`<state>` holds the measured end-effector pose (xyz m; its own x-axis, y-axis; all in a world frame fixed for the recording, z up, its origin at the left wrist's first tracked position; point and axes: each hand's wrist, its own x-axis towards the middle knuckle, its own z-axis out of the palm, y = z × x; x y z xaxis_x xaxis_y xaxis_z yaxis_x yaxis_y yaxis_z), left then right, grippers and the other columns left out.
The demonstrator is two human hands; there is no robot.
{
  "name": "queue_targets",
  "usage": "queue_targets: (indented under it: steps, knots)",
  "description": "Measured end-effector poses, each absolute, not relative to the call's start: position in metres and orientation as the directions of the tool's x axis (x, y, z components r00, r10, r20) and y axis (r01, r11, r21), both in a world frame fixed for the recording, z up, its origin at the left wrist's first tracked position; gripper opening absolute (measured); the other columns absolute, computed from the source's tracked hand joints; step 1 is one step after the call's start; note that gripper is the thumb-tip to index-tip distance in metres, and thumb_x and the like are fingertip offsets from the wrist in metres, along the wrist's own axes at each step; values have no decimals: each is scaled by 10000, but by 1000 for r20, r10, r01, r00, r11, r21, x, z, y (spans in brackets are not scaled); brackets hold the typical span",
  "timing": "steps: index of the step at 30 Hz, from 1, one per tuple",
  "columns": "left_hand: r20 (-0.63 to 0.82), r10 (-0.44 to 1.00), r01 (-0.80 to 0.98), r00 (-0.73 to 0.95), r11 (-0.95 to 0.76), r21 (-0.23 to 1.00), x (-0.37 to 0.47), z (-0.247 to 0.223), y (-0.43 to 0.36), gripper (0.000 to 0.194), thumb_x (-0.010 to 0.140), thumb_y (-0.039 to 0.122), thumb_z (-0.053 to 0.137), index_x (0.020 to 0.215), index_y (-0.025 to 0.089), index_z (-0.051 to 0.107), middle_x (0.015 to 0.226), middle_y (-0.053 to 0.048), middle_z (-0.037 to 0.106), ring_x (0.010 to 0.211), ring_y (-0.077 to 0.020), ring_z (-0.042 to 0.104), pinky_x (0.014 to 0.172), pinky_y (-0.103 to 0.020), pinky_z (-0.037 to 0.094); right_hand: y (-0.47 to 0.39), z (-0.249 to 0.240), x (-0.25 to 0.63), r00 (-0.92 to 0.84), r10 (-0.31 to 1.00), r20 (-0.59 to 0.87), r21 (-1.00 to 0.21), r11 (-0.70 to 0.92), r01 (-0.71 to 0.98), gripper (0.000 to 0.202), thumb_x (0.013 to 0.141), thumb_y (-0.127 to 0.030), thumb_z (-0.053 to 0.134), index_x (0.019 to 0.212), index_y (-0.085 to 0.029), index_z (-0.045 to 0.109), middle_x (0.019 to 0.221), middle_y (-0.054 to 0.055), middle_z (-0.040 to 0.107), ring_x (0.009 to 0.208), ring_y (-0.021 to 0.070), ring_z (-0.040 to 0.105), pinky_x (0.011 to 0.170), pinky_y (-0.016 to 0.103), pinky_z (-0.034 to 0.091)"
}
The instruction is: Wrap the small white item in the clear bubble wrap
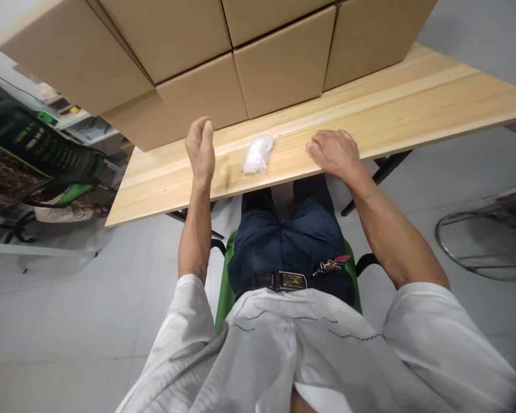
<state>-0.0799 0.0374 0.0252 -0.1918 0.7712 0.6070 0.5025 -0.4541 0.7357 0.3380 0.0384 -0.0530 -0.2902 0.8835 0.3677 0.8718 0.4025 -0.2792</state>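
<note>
A small white bundle (258, 154), which looks wrapped in plastic, lies on the light wooden table (413, 109) between my hands. To its left, my left hand (200, 147) is raised above the table with its fingers curled; whether they hold anything is hidden. My right hand (334, 150) rests palm down on the table near the front edge, to the right of the bundle, its fingers lying flat. Neither hand touches the bundle.
Several stacked cardboard boxes (284, 69) line the back of the table. A green and black chair (47, 155) and shelves (83, 123) stand at the left. A round metal frame (477, 272) is on the floor at the right.
</note>
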Motion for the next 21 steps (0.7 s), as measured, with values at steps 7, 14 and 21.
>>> queue_targets:
  steps: [7, 14, 21]
  knots:
    - [666, 690, 427, -284, -531, 732, -47, 41, 43, 689, 1198, 1000, 664, 1082, 323, 704, 1036, -22, 781, 1191, -272, 876, 1227, -476, 767, 40, -54, 335, -249, 898, 362, -273, 358, 893, 565, 1287, -463, 394, 1322, -187, 886, 1422, 265, 908, 1423, 487, 790, 1297, 683, 563]
    - [606, 787, 578, -111, -445, 684, -10, 39, 64, 749, 1209, 1015, 597, 1347, 304, 790, 1319, -109, 861, 1531, -363, 838, 1450, -630, 647, 36, -49, 330, -223, 905, 362, -300, 339, 892, 586, 1274, -486, 402, 1363, -192, 901, 1416, 275, 913, 1405, 532, 788, 1249, 707, 583]
    - [284, 946, 829, 157, -282, 483, 19, -8, 49, 913, 1236, 899, 607, 1908, 281, 584, 1939, -253, 684, 1948, -468, 515, 1593, -675, 447, 31, -43, 328, -217, 912, 349, -342, 339, 876, 593, 1263, -494, 407, 1377, -189, 902, 1420, 285, 910, 1398, 535, 770, 1211, 693, 595]
